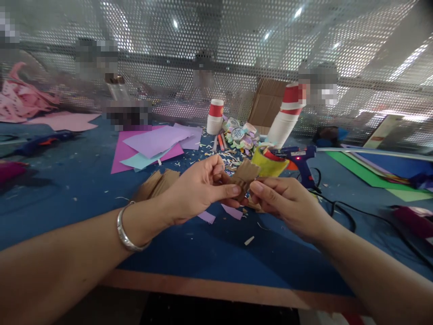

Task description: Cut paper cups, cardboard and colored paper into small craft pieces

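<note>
My left hand and my right hand meet above the blue table, both pinching one small folded piece of brown paper. The paper's jagged top edge sticks up between my thumbs. A silver bangle sits on my left wrist. More brown paper pieces lie on the table just behind my left hand. Purple scraps lie under my hands.
Purple, pink and light blue sheets lie at the back left. A blue glue gun with its black cord rests at the right, beside a yellow-green paper. Red-and-white cups and a paper flower stand behind. Green sheets lie far right.
</note>
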Available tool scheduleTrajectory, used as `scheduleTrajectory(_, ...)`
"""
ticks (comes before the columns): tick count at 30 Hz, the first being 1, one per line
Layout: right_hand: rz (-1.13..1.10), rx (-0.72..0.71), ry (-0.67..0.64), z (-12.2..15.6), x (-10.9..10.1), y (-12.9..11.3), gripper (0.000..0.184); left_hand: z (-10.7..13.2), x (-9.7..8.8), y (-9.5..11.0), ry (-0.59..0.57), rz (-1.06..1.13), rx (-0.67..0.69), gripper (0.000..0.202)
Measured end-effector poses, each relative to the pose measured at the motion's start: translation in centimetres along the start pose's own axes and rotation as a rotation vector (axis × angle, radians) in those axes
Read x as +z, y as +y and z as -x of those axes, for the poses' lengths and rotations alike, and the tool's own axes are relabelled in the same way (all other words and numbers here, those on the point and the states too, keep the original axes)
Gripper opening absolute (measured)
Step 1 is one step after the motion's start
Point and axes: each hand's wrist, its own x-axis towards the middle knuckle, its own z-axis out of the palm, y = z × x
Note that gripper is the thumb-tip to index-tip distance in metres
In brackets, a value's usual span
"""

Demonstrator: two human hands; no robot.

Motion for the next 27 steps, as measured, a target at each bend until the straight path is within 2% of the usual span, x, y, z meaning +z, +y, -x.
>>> scheduleTrajectory(4,-0.071,0.033,-0.002,0.0,0.3,0.4,0.054,0.0,0.0,-0.3,-0.022,-0.034,0.026,0.047)
scheduleTrajectory(11,-0.031,0.002,-0.034,0.2,0.2,0.0,0.054,0.1,0.4,0.0,-0.023,-0.010,-0.037,0.043)
scheduleTrajectory(21,-0.060,0.007,-0.028,0.3,0.2,-0.1,0.056,0.1,0.1,0.4,-0.044,0.007,-0.029,0.045)
scheduleTrajectory(27,-0.158,0.058,0.006,0.0,-0.2,-0.3,0.055,-0.4,-1.1,1.0,0.078,-0.068,0.090,0.040)
